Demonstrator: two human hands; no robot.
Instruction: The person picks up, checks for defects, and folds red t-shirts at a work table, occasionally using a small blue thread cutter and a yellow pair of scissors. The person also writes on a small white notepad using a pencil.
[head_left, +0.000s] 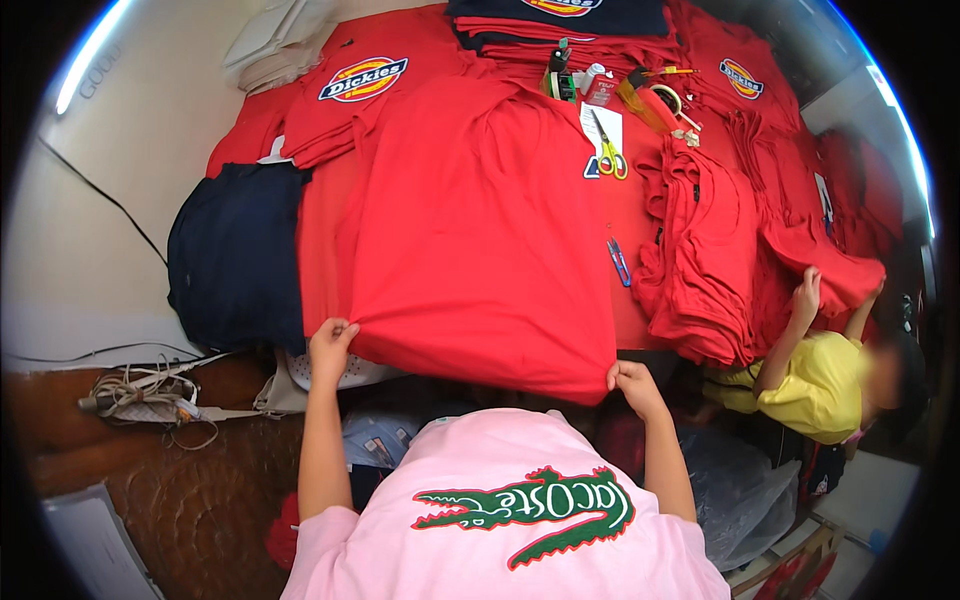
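Observation:
A large red T-shirt (pixel 470 240) lies spread over the table, its near edge pulled out toward me past the table's front. My left hand (pixel 333 340) pinches the near left corner of the shirt. At the near right corner, my right hand (pixel 633 382) grips the same edge, so the cloth hangs stretched between both hands. Just right of the shirt lie small blue thread snips (pixel 619 262). Farther back, yellow-handled scissors (pixel 611 158) rest partly on a white paper.
Folded dark navy garments (pixel 235 255) sit at the left, a stack of folded red garments (pixel 697 255) at the right. Bottles (pixel 594 78) and a tape roll (pixel 667 98) stand behind. A co-worker in yellow (pixel 815 385) handles red cloth at the right. Coiled cables (pixel 150 390) lie lower left.

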